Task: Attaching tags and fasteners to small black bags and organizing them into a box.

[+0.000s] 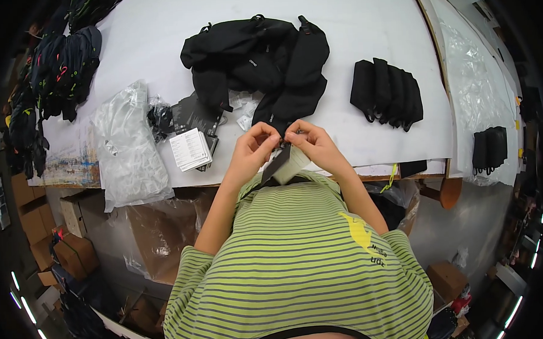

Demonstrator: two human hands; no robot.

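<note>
Hands: both are up at the near table edge, fingertips pinched together. Left hand (250,147) and right hand (311,142) are closed on the lower tip of a black fabric pouch (292,84) and on the paper tags (286,163) hanging from it.
Where it sits: the pouch lies on the white table sheet (156,29), its tip pulled off the edge toward the person's chest, the tags dangling just below the fingers.
Black pile: 1 heap of pouches (236,56) at the middle of the table, touching the held one; I can't count the pieces in it, they overlap too much.
Folded stack: about 5 black pieces standing in a row (388,91) to the right, well apart from the hands.
Second stack: 1 smaller black bundle (489,149) on the clear plastic sheeting at far right.
Clear bags: 1 crumpled bundle (125,145) to the left, draped over the table edge.
Booklets: 1 small pile of white leaflets (190,149) just beside the left hand.
How it handles: I'd judge the pouch soft, limp and light, so it sags unless held. The tags look thin and stiff, easily creased.
Where to hold: best pinched at the narrow tip by the loop, fabric in 1 hand, tag edge in the other.
</note>
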